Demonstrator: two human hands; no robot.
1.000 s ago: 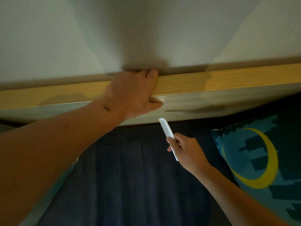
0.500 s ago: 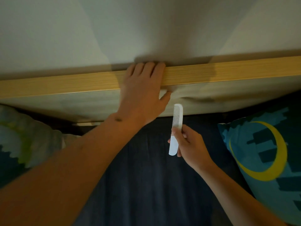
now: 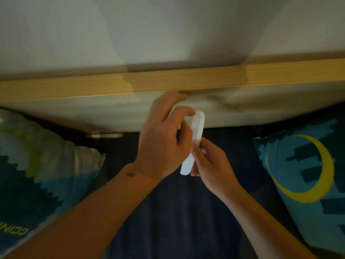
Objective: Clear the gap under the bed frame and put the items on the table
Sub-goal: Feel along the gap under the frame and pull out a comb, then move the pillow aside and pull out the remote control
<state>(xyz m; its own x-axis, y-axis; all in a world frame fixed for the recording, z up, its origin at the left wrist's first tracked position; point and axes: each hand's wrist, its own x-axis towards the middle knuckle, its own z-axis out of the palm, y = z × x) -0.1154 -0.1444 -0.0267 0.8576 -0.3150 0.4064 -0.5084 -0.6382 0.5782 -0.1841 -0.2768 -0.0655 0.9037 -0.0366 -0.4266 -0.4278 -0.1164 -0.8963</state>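
Observation:
A white plastic comb [image 3: 198,128] stands nearly upright in front of the pale headboard panel, below the wooden bed frame rail [image 3: 261,75]. My right hand [image 3: 211,165] pinches the comb's lower handle between thumb and fingers. My left hand [image 3: 160,143] hovers just left of the comb, its forefinger and thumb curved beside the toothed upper end. I cannot tell whether they touch it. The gap behind the rail is hidden.
A dark blue sheet [image 3: 177,212] lies under both arms. A blue and green patterned pillow [image 3: 37,165] sits at the left, and a blue pillow with a yellow crescent [image 3: 302,165] at the right. A pale wall rises above the rail.
My left hand has come off the wooden rail and dropped down to the comb. My right hand has turned the comb upright and raised it slightly. The camera has pulled back.

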